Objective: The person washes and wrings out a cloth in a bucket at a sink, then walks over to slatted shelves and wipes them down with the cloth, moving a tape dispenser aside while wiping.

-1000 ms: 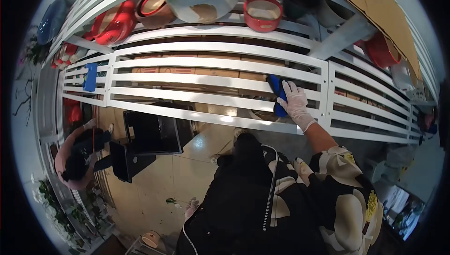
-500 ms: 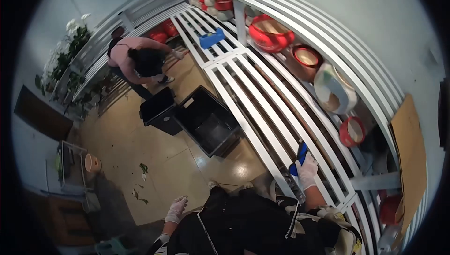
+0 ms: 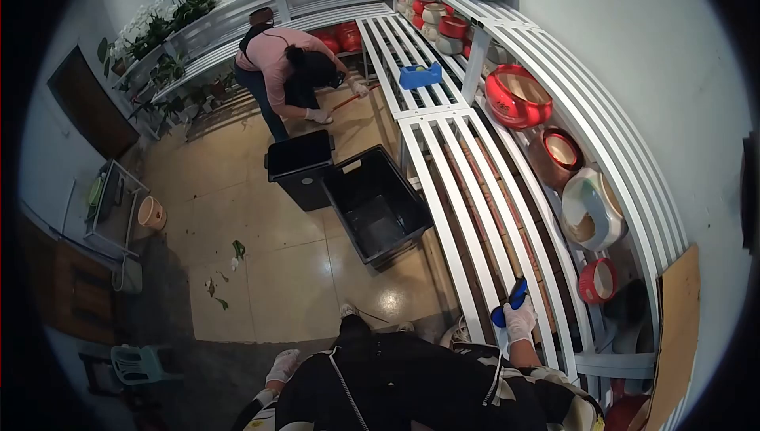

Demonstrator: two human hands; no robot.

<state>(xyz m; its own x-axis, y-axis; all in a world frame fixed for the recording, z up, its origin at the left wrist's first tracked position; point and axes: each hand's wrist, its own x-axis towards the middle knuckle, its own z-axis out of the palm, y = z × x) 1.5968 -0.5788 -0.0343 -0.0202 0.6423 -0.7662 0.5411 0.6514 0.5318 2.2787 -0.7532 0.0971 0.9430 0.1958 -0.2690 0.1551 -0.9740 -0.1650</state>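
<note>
My right hand [image 3: 520,322], in a white glove, is closed around a blue hand tool with a dark part [image 3: 518,295]. Its exact kind is not clear. The hand is over the white slatted bench [image 3: 443,217] on my right side. My left hand [image 3: 283,366], also gloved, hangs low beside my body with its fingers loosely bent. Nothing shows in it. In front of me on the floor stand an open black bin [image 3: 380,217] and, touching or very near it, a second black bin [image 3: 305,170].
A co-worker [image 3: 285,59] in a pink top bends over beyond the bins, holding a red stick [image 3: 346,103]. A blue tray-like holder [image 3: 420,75] sits on the bench. Red pots [image 3: 518,98] line the lower shelf. Leaf scraps [image 3: 238,250] lie on the floor.
My view has shifted, so the bins and bench appear farther right. My right hand still grips the blue tool above the slats. The co-worker is bent lower, and the red stick now shows.
</note>
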